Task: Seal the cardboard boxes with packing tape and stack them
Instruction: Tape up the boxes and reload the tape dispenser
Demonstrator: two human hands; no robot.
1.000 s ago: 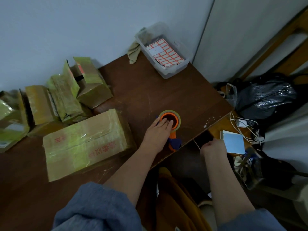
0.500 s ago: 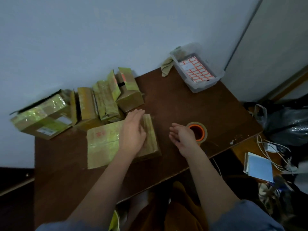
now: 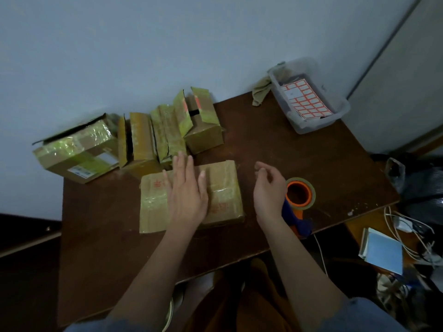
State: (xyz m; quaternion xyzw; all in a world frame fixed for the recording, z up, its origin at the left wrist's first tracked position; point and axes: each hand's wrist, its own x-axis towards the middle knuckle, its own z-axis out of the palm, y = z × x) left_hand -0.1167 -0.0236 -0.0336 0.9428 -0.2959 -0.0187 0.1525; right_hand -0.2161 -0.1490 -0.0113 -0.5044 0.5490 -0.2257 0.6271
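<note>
Left hand (image 3: 185,197) lies flat, fingers straight, on the front box (image 3: 191,195) mid-bench (image 3: 275,144). Right hand (image 3: 269,188) hovers beside it, fingers loosely curled, holding nothing. Tape dispenser (image 3: 299,197) sits on the bench just right of that hand. Front box flaps closed; whether fresh tape is on, cannot tell. Four boxes (image 3: 148,137) by the wall show open flaps. Judgement: early stage; sealing mostly left, no stacking yet.

Left hand (image 3: 187,192) covers middle of flat tape-wrapped cardboard box (image 3: 223,188); red print illegible. Right hand (image 3: 269,190) hides part of orange-blue tape dispenser (image 3: 299,195). Sleeves cropped at bottom edge.
</note>
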